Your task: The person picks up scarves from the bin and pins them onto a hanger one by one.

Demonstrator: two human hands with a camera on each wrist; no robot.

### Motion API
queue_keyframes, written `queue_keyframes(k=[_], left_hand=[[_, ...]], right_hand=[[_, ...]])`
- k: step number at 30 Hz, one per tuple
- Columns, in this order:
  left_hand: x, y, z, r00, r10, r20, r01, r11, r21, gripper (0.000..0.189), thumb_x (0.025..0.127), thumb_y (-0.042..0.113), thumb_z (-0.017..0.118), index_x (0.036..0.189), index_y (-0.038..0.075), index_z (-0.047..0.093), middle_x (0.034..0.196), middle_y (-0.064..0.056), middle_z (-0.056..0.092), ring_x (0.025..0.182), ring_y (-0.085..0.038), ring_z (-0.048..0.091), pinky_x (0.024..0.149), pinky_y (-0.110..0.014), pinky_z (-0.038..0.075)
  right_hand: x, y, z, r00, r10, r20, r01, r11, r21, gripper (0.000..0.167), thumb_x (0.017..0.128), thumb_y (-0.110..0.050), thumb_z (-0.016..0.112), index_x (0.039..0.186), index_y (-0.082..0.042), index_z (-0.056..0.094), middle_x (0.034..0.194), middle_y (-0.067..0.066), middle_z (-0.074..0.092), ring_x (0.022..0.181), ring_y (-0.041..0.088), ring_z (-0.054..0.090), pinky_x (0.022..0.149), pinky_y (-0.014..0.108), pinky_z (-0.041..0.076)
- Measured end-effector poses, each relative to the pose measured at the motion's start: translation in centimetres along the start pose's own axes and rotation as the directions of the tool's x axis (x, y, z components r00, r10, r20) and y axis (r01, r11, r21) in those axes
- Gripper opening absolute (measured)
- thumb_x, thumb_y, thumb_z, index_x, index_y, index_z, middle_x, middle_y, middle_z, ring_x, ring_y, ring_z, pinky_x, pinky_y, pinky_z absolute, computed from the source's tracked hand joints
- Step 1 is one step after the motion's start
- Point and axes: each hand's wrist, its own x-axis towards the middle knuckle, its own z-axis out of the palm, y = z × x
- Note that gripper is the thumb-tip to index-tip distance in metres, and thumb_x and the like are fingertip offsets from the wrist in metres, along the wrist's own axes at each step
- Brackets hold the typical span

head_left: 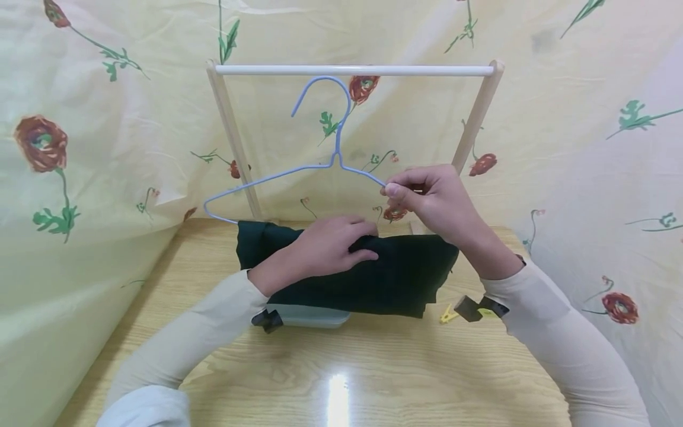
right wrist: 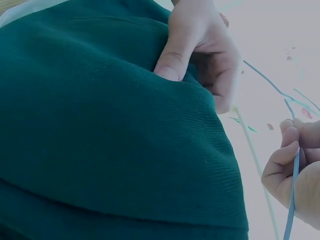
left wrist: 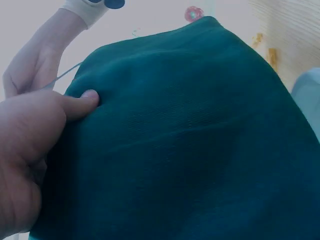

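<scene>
The right hand is pinching one blue hanger by its shoulder; the nearer left hand is gripping one dark green cloth, which is covering the hanger's lower bar below and leftward of the right hand, its long axis running sideways. One rack is standing beyond both hands; one tray is sitting below the left.

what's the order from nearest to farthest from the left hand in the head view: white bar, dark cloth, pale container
1. Dark cloth: gripped by the left hand.
2. Pale container: just below the hand, partly hidden by the cloth.
3. White bar: high, at the back.
</scene>
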Motion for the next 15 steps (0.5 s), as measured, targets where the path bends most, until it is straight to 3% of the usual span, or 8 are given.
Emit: queue_keyframes(k=[5, 12, 15], left_hand=[[-0.7, -0.4, 0.2, 0.998, -0.004, -0.061, 0.005, 1.000, 0.022, 0.041, 0.091, 0.046, 0.075, 0.115, 0.014, 0.070, 0.093, 0.003, 0.064, 0.080, -0.012, 0.057, 0.067, -0.023, 0.046], [-2.9, -1.0, -1.1, 0.993, -0.084, -0.087, 0.085, 0.996, 0.003, 0.045, 0.095, 0.050, 0.070, 0.123, 0.014, 0.068, 0.116, 0.001, 0.071, 0.101, -0.014, 0.066, 0.090, -0.032, 0.055], [-4.3, -1.7, -1.9, 0.989, -0.111, -0.097, 0.116, 0.992, 0.050, 0.041, 0.096, 0.046, 0.070, 0.122, 0.014, 0.069, 0.118, 0.000, 0.072, 0.103, -0.017, 0.068, 0.091, -0.036, 0.056]], right_hand=[[-0.2, 0.2, -0.1, 1.000, -0.014, -0.003, 0.014, 1.000, -0.024, 0.010, 0.095, 0.000, 0.070, 0.100, 0.005, 0.078, 0.087, 0.010, 0.075, 0.071, 0.011, 0.072, 0.069, 0.023, 0.059], [-0.7, 0.9, -0.9, 1.000, -0.012, -0.024, 0.011, 0.997, -0.072, 0.012, 0.096, -0.003, 0.070, 0.102, 0.003, 0.078, 0.088, -0.005, 0.074, 0.070, 0.016, 0.063, 0.064, 0.020, 0.053], [-0.9, 1.0, -1.3, 0.999, -0.008, -0.034, 0.006, 0.998, -0.064, 0.011, 0.095, -0.002, 0.070, 0.101, 0.004, 0.077, 0.087, -0.010, 0.071, 0.070, 0.018, 0.062, 0.063, 0.019, 0.052]])
